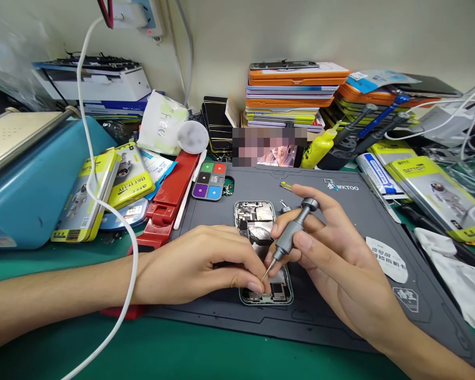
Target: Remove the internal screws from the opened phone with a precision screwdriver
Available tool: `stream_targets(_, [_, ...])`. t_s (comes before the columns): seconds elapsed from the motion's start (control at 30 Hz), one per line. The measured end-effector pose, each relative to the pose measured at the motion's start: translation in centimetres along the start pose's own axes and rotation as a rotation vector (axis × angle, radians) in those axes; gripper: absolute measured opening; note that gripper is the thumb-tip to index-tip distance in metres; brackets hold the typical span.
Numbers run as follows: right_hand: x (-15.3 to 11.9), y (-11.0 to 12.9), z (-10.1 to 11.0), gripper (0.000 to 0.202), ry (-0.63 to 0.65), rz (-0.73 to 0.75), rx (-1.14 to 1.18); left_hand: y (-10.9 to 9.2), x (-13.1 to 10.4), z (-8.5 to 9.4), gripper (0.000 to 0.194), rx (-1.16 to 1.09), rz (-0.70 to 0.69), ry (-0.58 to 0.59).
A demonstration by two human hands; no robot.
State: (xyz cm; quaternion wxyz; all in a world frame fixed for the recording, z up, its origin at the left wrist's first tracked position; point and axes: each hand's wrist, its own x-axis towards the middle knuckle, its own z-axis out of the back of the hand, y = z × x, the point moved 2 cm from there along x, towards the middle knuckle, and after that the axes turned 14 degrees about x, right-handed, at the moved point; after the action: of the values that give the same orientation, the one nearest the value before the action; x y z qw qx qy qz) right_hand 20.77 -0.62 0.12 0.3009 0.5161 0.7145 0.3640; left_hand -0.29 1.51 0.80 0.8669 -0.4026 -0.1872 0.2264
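An opened smartphone (255, 212) lies on the dark grey work mat (324, 327), its inner parts showing. My right hand (340, 258) grips a grey precision screwdriver (288, 237), its handle slanting up and its thin shaft pointing down at the phone's lower end. Over the left side of the phone, my left hand (206, 264) has thumb and fingers pinched together at the screwdriver's tip. Whether a screw or only the tip is between them is hidden. Beside my right fingers, a second metal tool tip (283, 205) sticks out, mostly covered.
A palette of coloured squares (209, 181) sits at the mat's back left, by a red clamp-like holder (168, 195). Behind stand a phone playing video (277, 153), stacked orange boxes (293, 79) and a yellow bottle (319, 148). A white cable (134, 258) crosses over my left forearm.
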Motion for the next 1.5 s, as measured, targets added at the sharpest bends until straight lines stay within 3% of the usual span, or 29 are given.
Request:
stream_targets(0.2, [0.2, 0.4, 0.2, 0.042, -0.021, -0.047, 0.016, 0.2, 0.0, -0.1, 0.013, 0.036, 0.046, 0.015])
stream_targets(0.37, [0.0, 0.4, 0.4, 0.044, -0.034, -0.001, -0.068, 0.2, -0.1, 0.0, 0.018, 0.006, 0.196, -0.015])
stream_targets(0.5, [-0.5, 0.2, 0.0, 0.046, -0.080, 0.139, -0.156, 0.3, -0.4, 0.0, 0.025, -0.137, 0.352, -0.012])
stream_targets(0.63, [-1.4, 0.1, -0.5, 0.048, -0.123, 0.336, -0.320, 0.3, -0.4, 0.1, 0.033, -0.213, 0.395, -0.003])
stream_targets(0.9, [-2.8, -0.8, 0.6, 0.076, 0.106, 0.541, -0.747, 0.3, -0.2, 0.6, 0.044, -0.122, 0.390, -0.007])
stream_targets(1.23, [-2.4, -0.9, -1.0, 0.082, 0.342, 0.607, -0.895, 0.2, -0.3, 0.7, 0.045, -0.086, 0.407, -0.009])
stream_targets(1.4, [-2.8, -0.4, -0.9, 0.075, 0.420, 0.570, -1.093, 0.2, -0.3, 0.7, 0.041, -0.043, 0.417, -0.003])
stream_targets(1.5, [-3.0, -0.1, -0.9, 0.056, 0.470, 0.579, -1.204, 0.2, -0.3, 0.7, 0.040, -0.004, 0.411, 0.002])
